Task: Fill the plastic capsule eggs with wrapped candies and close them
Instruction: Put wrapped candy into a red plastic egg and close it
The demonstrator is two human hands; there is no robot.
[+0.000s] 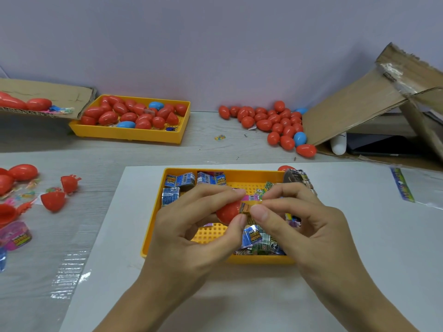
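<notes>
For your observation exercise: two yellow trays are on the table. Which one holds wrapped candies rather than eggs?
The near yellow tray, under both hands, holds the wrapped candies; the far yellow tray by the wall holds eggs.

Probably a small packing workshop, egg-filled trays (129, 134), torn cardboard boxes (359, 111), plain wall

"DINO" on a blue candy wrapper (253, 236) in the yellow tray (153, 226), "6+" on a neighbouring wrapper (273, 245), other print too blurred to read

Left hand (189, 226) and right hand (299, 219) meet, fingers (260, 213) curled, pinching.
</notes>
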